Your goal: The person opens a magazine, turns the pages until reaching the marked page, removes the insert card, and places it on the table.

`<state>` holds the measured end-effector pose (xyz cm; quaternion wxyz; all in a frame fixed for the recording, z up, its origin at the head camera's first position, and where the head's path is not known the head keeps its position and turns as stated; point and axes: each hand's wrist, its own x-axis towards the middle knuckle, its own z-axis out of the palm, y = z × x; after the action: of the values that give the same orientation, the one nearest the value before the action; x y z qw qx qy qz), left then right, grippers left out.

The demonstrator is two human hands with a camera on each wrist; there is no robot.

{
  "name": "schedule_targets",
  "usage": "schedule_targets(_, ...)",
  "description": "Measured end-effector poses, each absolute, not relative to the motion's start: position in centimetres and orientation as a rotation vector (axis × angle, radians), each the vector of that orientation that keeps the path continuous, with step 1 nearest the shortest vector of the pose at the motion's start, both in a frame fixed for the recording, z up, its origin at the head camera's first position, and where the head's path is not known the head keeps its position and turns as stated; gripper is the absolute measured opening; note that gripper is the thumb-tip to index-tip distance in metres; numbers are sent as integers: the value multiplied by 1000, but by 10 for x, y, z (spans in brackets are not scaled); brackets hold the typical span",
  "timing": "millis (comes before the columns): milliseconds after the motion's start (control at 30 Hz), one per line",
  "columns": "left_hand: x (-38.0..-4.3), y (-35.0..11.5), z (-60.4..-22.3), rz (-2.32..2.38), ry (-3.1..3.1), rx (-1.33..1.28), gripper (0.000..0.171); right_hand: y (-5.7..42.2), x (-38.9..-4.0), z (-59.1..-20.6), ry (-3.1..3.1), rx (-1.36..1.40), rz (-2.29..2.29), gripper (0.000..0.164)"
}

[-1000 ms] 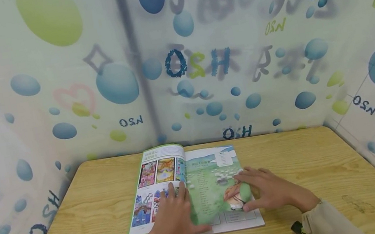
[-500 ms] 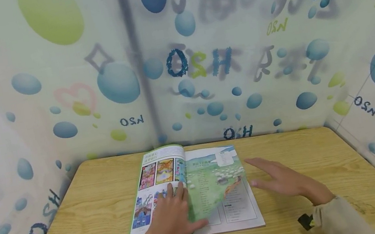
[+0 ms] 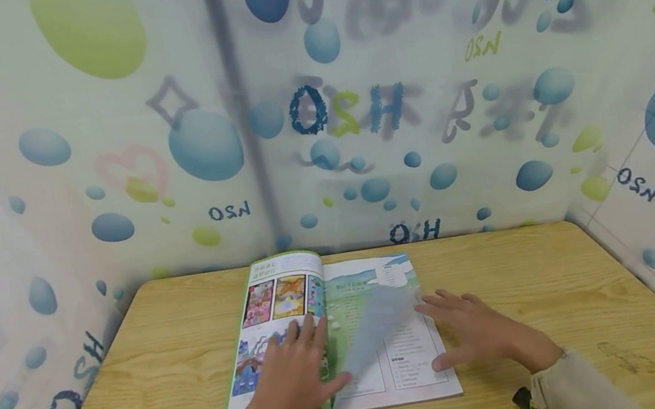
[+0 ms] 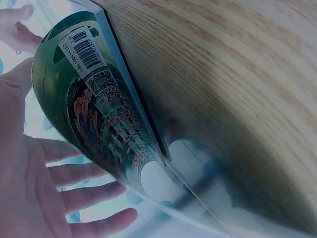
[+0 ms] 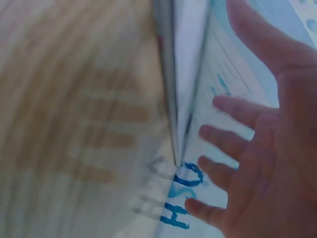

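Note:
An open magazine [image 3: 420, 378] lies on the wooden table, its left page covered with small colourful pictures. My left hand [image 3: 295, 378] rests on that left page, fingers spread, thumb over the fold. In the left wrist view the green back cover [image 4: 89, 99] with a barcode bulges up beside my straight fingers. A turning page [image 3: 377, 320], blurred, curls across the right side. My right hand [image 3: 478, 331] is at the magazine's right edge, fingers loosely extended. In the right wrist view its fingers stand apart beside the magazine's edge; whether a fingertip touches the page I cannot tell.
The wooden table [image 3: 165, 365] extends on both sides of the magazine. A pale curtain [image 3: 450, 80] with blue and green drops closes off the back and sides. A small black object [image 3: 523, 402] sits by my right sleeve.
My right hand moved right, off the green illustrated page, then came back left to the magazine's edge. The page's lower right part now curls up toward the fold. My left hand stays on the left page.

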<state>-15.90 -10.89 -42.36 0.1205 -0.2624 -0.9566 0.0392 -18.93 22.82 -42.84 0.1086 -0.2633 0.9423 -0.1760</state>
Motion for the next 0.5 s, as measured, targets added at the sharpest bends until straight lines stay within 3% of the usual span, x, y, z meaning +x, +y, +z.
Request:
schedule_targets(333,-160,-114,-423,100,-2648,-773,108,226,-189,-442,2672,-832,-491,100)
schedule_targets(500,-162,-115,-424,172,-2574,-867,89,225,-189,-441,2662,-816,-494,100)
